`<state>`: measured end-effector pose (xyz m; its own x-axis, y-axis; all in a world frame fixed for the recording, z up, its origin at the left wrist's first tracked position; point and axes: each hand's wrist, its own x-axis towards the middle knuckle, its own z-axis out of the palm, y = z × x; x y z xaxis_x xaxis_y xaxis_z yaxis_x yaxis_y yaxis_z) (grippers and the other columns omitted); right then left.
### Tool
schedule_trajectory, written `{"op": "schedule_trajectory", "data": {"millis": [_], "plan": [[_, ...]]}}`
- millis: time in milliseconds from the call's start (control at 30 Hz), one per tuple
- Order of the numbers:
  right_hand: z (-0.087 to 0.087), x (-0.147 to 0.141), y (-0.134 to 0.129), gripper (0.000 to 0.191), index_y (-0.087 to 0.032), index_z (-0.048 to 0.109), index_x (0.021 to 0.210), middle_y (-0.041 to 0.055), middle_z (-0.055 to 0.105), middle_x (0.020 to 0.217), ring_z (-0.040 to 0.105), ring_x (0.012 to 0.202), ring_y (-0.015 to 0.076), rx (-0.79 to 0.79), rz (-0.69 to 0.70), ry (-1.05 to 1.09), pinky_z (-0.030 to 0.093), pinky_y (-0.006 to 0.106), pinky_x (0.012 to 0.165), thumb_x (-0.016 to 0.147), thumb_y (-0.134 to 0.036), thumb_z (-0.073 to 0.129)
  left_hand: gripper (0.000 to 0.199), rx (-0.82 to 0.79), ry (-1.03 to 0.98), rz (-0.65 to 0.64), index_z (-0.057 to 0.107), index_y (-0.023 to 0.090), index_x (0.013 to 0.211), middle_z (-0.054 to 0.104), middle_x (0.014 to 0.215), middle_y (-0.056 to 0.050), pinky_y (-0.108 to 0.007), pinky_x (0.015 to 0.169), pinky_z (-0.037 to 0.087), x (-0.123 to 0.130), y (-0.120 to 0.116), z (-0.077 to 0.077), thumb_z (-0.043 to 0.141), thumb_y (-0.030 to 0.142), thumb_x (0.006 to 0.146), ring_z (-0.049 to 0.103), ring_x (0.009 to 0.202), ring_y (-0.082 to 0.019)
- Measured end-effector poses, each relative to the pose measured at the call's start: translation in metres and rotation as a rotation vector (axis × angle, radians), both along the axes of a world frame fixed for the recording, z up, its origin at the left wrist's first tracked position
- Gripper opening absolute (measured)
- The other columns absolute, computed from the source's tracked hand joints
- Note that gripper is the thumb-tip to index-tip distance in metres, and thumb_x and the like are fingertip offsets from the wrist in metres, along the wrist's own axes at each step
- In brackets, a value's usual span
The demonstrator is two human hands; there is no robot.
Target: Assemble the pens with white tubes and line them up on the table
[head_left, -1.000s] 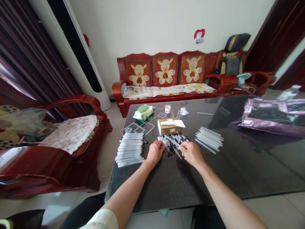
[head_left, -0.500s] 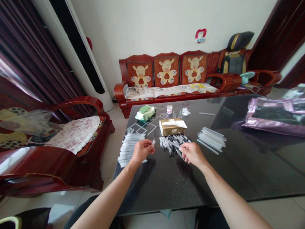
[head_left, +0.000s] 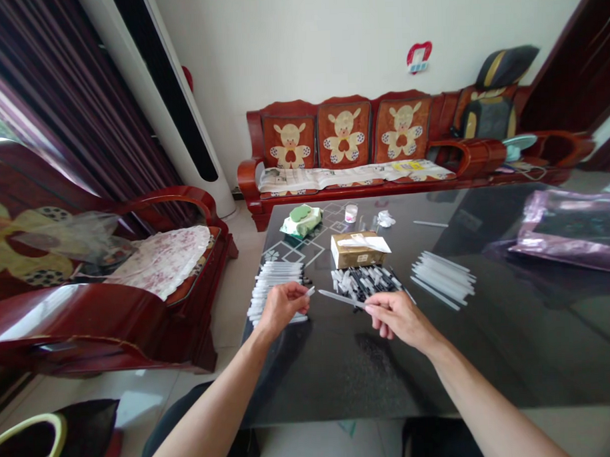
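1. Left of centre: row of white tubes [head_left: 279, 271], black ends facing right. Left hand [head_left: 282, 308] overlaps its lower part in the view; can't tell if it touches.
2. Left hand pinches a small white piece [head_left: 311, 291] between thumb and fingertips, right end exposed. Grip looks OK; best to leave that end clear of the fingers.
3. Frame centre: one translucent tube [head_left: 340, 298], tip aimed left at the piece, just beside it, not touching. Tube slopes down to the right. Suggest getting both axes in line before contact; a skewed approach could knock the piece out of the pinch.
4. Behind the tube: pile of short white and black pieces [head_left: 371, 278]. Better to work above it or on the near side, so nothing drags.
5. Right of centre: right hand [head_left: 397, 313] grips the tube's right end, thumb on top, remaining fingers curled. Long overhang, tip may wobble; a hold closer to the tip likely steadies it.
6. Edges/room, left to right: table [head_left: 335, 381] ends just past the white row, so little margin for a left swing.
7. Tissue box [head_left: 360, 250] behind the pile limits forward reach.
8. Lower centre: dark tabletop runs between forearms to the near edge. Looks like the roomiest zone.
9. Right: translucent tube bundle [head_left: 443, 279] near the right hand; purple-trimmed bag [head_left: 573, 251] well apart, far right.
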<state>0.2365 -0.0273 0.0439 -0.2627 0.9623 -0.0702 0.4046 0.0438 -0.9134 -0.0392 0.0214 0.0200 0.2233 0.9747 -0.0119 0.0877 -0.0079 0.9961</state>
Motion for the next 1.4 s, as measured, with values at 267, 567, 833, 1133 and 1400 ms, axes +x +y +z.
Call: {"op": "schedule_trajectory", "data": {"millis": [267, 567, 833, 1133, 1400], "plan": [[0.000, -0.001, -0.002, 0.034, -0.012, 0.065, 0.090, 0.0017, 0.062, 0.057, 0.055, 0.041, 0.0097, -0.008, 0.000, -0.072, 0.043, 0.017, 0.035, 0.081, -0.041, 0.050, 0.019, 0.066, 0.181, -0.028, 0.068, 0.013, 0.082, 0.066, 0.062, -0.003, -0.024, 0.055, 0.049, 0.004, -0.008, 0.004, 0.064, 0.025, 0.068, 0.062, 0.055, -0.014], [0.002, 0.001, -0.003, 0.030, -0.013, 0.065, 0.088, 0.0010, 0.061, 0.056, 0.054, 0.041, 0.0095, -0.015, 0.014, -0.092, 0.042, 0.017, 0.036, 0.080, -0.038, 0.052, 0.020, 0.195, 0.389, -0.068, 0.071, 0.016, 0.084, 0.064, 0.059, -0.001, -0.022, 0.056, 0.044, 0.000, -0.010, 0.015, 0.058, 0.018, 0.069, 0.061, 0.057, -0.014], [0.000, 0.001, 0.001, 0.031, -0.012, 0.065, 0.088, 0.0012, 0.061, 0.056, 0.055, 0.042, 0.0098, -0.042, 0.018, -0.100, 0.043, 0.018, 0.037, 0.079, -0.039, 0.053, 0.022, 0.256, 0.501, -0.058, 0.072, 0.017, 0.083, 0.065, 0.061, -0.001, -0.021, 0.056, 0.041, 0.000, -0.012, 0.019, 0.057, 0.017, 0.068, 0.059, 0.059, -0.015], [-0.005, 0.001, 0.004, 0.031, -0.012, 0.066, 0.089, 0.0012, 0.062, 0.056, 0.056, 0.042, 0.0105, -0.031, 0.029, -0.099, 0.044, 0.019, 0.037, 0.079, -0.039, 0.053, 0.020, 0.234, 0.475, -0.099, 0.072, 0.018, 0.084, 0.065, 0.062, -0.001, -0.021, 0.056, 0.042, 0.000, -0.010, 0.014, 0.058, 0.017, 0.069, 0.060, 0.060, -0.014], [-0.006, 0.004, 0.006, 0.034, -0.011, 0.064, 0.088, 0.0022, 0.062, 0.058, 0.055, 0.041, 0.0100, -0.063, 0.077, 0.025, 0.043, 0.018, 0.036, 0.082, -0.043, 0.052, 0.029, -0.043, -0.023, -0.098, 0.065, 0.012, 0.081, 0.060, 0.061, -0.001, -0.021, 0.054, 0.044, 0.003, -0.007, 0.014, 0.064, 0.039, 0.073, 0.054, 0.052, -0.010]]}}
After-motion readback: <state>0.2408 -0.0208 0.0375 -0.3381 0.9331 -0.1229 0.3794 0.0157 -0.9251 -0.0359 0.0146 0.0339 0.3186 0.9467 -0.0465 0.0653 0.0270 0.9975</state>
